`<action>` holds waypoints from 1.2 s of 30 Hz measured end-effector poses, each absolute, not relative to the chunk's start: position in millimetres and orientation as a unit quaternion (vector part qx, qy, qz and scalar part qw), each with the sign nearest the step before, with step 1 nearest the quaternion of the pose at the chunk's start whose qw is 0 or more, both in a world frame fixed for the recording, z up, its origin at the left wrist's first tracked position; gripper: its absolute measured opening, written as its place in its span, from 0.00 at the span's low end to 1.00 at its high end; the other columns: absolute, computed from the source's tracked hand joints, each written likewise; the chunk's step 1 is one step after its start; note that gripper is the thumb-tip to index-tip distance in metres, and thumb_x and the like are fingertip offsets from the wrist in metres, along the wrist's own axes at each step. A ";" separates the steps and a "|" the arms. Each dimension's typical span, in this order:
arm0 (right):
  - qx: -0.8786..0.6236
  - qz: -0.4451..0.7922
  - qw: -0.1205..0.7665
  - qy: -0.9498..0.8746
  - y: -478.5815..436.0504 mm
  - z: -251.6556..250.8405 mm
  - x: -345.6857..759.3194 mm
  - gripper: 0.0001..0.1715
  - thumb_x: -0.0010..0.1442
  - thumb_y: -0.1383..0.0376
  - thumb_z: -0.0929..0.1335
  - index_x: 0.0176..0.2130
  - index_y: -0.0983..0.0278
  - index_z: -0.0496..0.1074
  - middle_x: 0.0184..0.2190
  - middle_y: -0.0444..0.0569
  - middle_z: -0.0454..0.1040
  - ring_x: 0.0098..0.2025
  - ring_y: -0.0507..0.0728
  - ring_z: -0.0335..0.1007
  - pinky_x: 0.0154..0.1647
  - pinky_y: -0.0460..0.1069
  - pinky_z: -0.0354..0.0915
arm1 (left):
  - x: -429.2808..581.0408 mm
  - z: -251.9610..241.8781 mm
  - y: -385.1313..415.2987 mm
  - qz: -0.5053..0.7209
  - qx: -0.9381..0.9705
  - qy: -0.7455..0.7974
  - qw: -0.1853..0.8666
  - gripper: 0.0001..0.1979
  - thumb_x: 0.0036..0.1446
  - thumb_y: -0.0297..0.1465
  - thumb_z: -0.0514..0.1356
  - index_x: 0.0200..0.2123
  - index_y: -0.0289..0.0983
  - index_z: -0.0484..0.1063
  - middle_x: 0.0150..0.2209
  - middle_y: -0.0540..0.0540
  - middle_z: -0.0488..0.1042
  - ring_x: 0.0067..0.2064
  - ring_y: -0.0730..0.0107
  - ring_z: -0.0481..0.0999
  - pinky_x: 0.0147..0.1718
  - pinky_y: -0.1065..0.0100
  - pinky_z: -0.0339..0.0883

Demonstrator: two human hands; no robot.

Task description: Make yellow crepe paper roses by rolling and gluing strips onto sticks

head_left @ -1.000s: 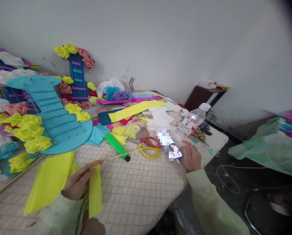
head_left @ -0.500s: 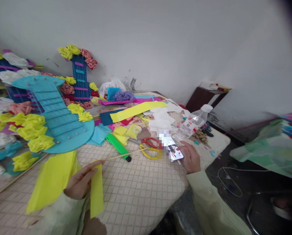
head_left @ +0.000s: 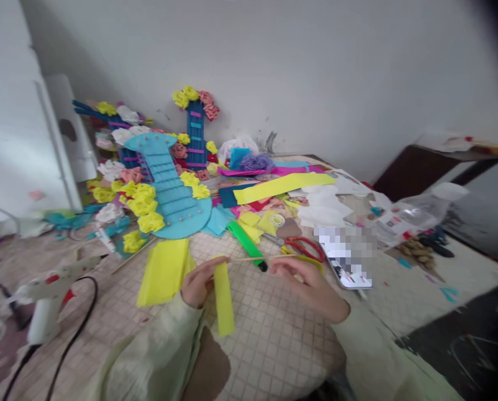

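Observation:
My left hand (head_left: pixel 199 281) is closed, pinching the top of a yellow paper strip (head_left: pixel 224 303) together with one end of a thin wooden stick (head_left: pixel 247 259). The strip hangs down from the fingers. At the stick's other end is my right hand (head_left: pixel 307 281), its bent fingers closed round the tip, which they hide. Just beyond the stick lie a green utility knife (head_left: pixel 245 244) and scissors (head_left: pixel 305 245) with red and yellow handles. A stack of yellow paper (head_left: pixel 164 273) rests beside my left hand.
A hot glue gun (head_left: pixel 52 295) with a black cable stands at left. Behind are a light-blue stringed cutout (head_left: pixel 167 186) with yellow paper flowers and a dark-blue one (head_left: pixel 196 133). To the right lie a phone (head_left: pixel 345 262), a clear bottle (head_left: pixel 416 214) and peanuts (head_left: pixel 418 253).
My right hand has left the phone and come left to the stick. The left hand still holds strip and stick. The view has turned left, bringing the glue gun in.

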State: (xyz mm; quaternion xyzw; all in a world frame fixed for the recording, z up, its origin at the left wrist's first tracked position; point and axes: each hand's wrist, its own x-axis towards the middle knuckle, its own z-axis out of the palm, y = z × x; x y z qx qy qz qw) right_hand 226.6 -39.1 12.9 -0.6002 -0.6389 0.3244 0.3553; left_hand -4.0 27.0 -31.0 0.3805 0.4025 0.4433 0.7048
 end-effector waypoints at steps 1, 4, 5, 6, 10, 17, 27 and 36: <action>-0.579 0.364 0.338 -0.647 -32.8 12.2 211.0 0.17 0.56 0.55 0.62 0.40 0.62 0.70 0.34 0.48 0.74 0.36 0.56 0.69 0.32 0.49 0.64 | -3.6 -30.0 25.7 0.445 0.385 0.398 0.704 0.15 0.43 0.36 0.61 0.34 0.34 0.77 0.39 0.44 0.77 0.38 0.63 0.72 0.32 0.70 0.66; -0.514 0.474 0.308 -0.645 -17.2 5.5 173.9 0.16 0.56 0.55 0.63 0.33 0.64 0.72 0.29 0.47 0.73 0.30 0.53 0.68 0.29 0.47 0.64 | -3.0 -28.0 22.2 0.451 0.396 0.378 0.705 0.17 0.41 0.37 0.62 0.35 0.35 0.77 0.42 0.42 0.76 0.40 0.60 0.72 0.34 0.66 0.66; -0.502 0.499 0.305 -0.637 -13.6 2.7 165.8 0.15 0.56 0.56 0.63 0.31 0.64 0.71 0.27 0.46 0.72 0.28 0.52 0.67 0.27 0.46 0.63 | -3.2 -27.4 21.4 0.453 0.399 0.371 0.705 0.17 0.41 0.37 0.62 0.35 0.35 0.77 0.42 0.42 0.75 0.40 0.59 0.72 0.35 0.65 0.66; -0.493 0.518 0.304 -0.630 -11.0 -0.1 160.0 0.15 0.55 0.56 0.63 0.29 0.65 0.71 0.24 0.45 0.71 0.26 0.51 0.66 0.25 0.46 0.61 | -3.7 -27.0 21.1 0.452 0.403 0.364 0.707 0.17 0.41 0.37 0.63 0.35 0.35 0.77 0.43 0.41 0.75 0.41 0.58 0.72 0.36 0.64 0.66; -0.486 0.559 0.309 -0.597 -9.4 -6.3 154.2 0.15 0.54 0.57 0.64 0.26 0.66 0.69 0.20 0.42 0.66 0.23 0.49 0.61 0.22 0.44 0.57 | -6.3 -27.0 23.1 0.438 0.416 0.333 0.724 0.16 0.40 0.34 0.64 0.36 0.35 0.77 0.44 0.41 0.74 0.43 0.56 0.71 0.39 0.63 0.65; -0.482 0.591 0.264 -0.590 -28.9 -3.9 163.5 0.10 0.55 0.62 0.64 0.27 0.66 0.69 0.21 0.44 0.68 0.23 0.48 0.63 0.24 0.44 0.59 | -4.7 -32.2 23.6 0.457 0.390 0.355 0.717 0.16 0.40 0.32 0.64 0.36 0.36 0.76 0.44 0.41 0.74 0.34 0.67 0.72 0.30 0.69 0.65; -0.624 0.240 0.359 -0.651 -65.3 -6.9 240.0 0.10 0.55 0.62 0.63 0.28 0.63 0.70 0.24 0.45 0.73 0.27 0.53 0.66 0.29 0.47 0.61 | -2.8 -35.7 19.6 0.454 0.466 0.431 0.626 0.16 0.38 0.29 0.65 0.35 0.37 0.75 0.38 0.46 0.76 0.27 0.74 0.70 0.25 0.74 0.64; -0.739 -0.092 0.380 -0.549 -79.5 -26.6 359.9 0.16 0.59 0.62 0.57 0.34 0.63 0.72 0.34 0.50 0.74 0.41 0.60 0.64 0.45 0.56 0.56 | -9.7 -43.6 26.8 0.385 0.557 0.475 0.562 0.17 0.42 0.35 0.61 0.39 0.39 0.73 0.40 0.47 0.75 0.31 0.73 0.72 0.28 0.74 0.67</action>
